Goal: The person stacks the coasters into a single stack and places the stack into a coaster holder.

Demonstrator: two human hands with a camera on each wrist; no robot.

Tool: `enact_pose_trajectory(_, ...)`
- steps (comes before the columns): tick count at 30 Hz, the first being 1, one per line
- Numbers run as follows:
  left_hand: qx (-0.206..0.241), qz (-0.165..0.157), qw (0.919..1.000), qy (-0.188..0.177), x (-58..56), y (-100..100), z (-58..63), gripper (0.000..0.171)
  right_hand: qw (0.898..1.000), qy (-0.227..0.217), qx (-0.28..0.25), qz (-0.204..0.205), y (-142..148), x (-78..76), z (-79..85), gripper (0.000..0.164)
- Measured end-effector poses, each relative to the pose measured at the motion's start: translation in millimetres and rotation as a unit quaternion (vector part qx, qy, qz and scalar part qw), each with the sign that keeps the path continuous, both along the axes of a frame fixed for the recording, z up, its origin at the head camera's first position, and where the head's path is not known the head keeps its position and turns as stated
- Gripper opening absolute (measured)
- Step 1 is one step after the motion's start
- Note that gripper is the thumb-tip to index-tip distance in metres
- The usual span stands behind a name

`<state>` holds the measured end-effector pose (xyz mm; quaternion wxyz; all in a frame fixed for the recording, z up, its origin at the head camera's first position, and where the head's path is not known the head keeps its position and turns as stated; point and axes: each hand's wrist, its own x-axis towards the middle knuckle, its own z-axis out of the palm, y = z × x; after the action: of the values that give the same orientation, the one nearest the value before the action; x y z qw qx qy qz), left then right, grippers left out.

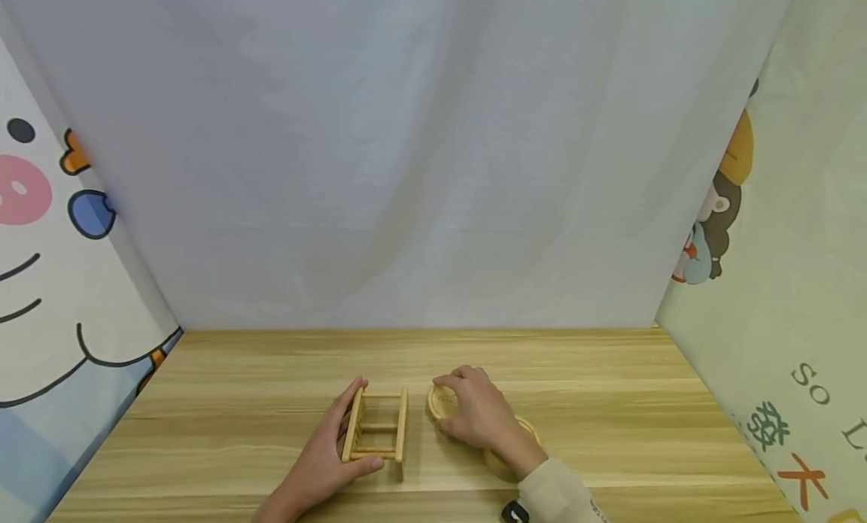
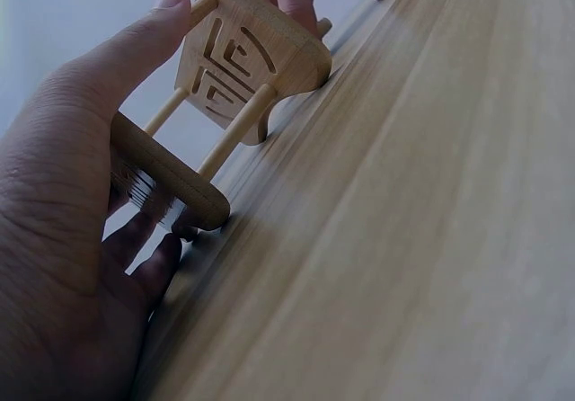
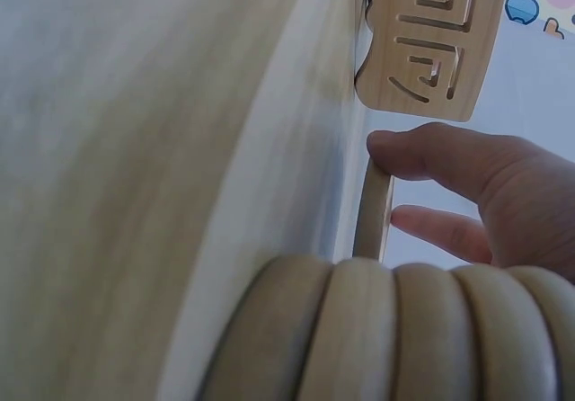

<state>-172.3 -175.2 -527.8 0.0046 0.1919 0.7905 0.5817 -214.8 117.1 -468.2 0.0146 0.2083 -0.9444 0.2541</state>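
A small wooden coaster rack, two carved side panels joined by dowels, stands on the table. My left hand grips its left panel, thumb on the near side and fingers on the far side. In the left wrist view, the fretwork of the rack's other panel shows. Just right of the rack, my right hand pinches a round wooden coaster by its edge, low over the table. A stack of coasters sits under the right wrist; the right wrist view shows their rounded rims close up.
The wood-grain table reaches back to a pale curtain. Printed cloths with cartoon figures hang at the left and right. A dark watch-like object is at the right sleeve.
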Motion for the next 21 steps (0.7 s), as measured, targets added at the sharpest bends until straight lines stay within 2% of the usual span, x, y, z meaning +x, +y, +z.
enact_pose_trajectory(21, -0.006, 0.004, 1.0000, -0.001, 0.6, 1.2, 0.7, 0.116, 0.999, 0.031, -0.020, -0.008, -1.1, 3.1, 3.6, 0.062)
